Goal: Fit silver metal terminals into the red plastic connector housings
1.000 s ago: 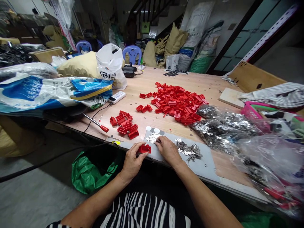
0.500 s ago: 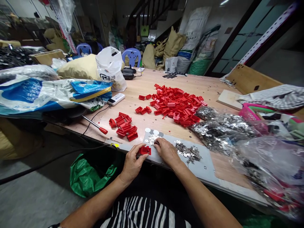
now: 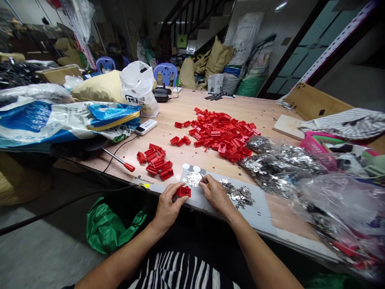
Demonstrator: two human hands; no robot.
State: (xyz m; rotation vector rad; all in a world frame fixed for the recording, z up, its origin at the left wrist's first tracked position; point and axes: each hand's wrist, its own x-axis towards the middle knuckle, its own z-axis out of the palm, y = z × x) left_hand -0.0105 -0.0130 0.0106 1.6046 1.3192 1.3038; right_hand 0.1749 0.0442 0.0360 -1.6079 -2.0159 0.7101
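Okay, from my end: left hand (image 3: 167, 207) has its fingers (image 3: 177, 188) clenched on a small red plastic housing (image 3: 183, 191), held over a flat grey board (image 3: 258, 212) on the light wooden bench (image 3: 255, 108). Right hand (image 3: 216, 195) pinches a thin yellow-tipped pick (image 3: 205, 181) just beside a heap of tiny silver metal pieces (image 3: 192, 179). A pile of loose red plastic housings (image 3: 221, 134) lies further up the bench.
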